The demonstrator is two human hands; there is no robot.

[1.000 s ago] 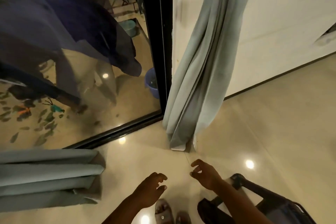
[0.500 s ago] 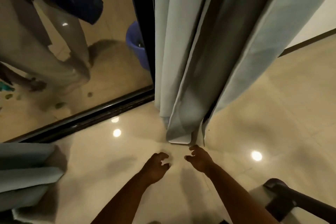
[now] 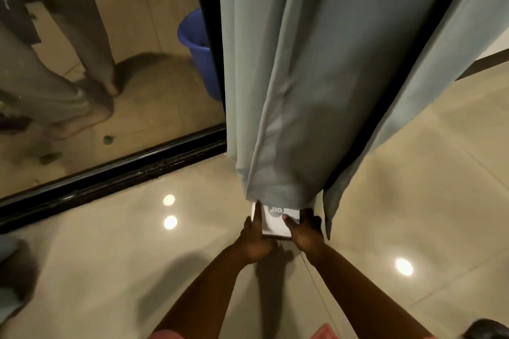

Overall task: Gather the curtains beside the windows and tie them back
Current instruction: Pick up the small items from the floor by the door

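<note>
- The grey curtain (image 3: 316, 77) hangs straight down just above both hands, loose, with no tie on it that I can see.
- The left hand (image 3: 256, 239) and the right hand (image 3: 305, 234) hold a small white box (image 3: 275, 221) between them, under the curtain's bottom edge.
- I think the box must go first; gathering and tying are left.

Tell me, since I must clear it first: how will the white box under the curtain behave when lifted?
The box looks flat with straight edges, so probably stiff and light. The left hand and right hand grip its sides; the glossy face may be slippery. The curtain hem drapes over its far end and will likely slide off limply.
</note>
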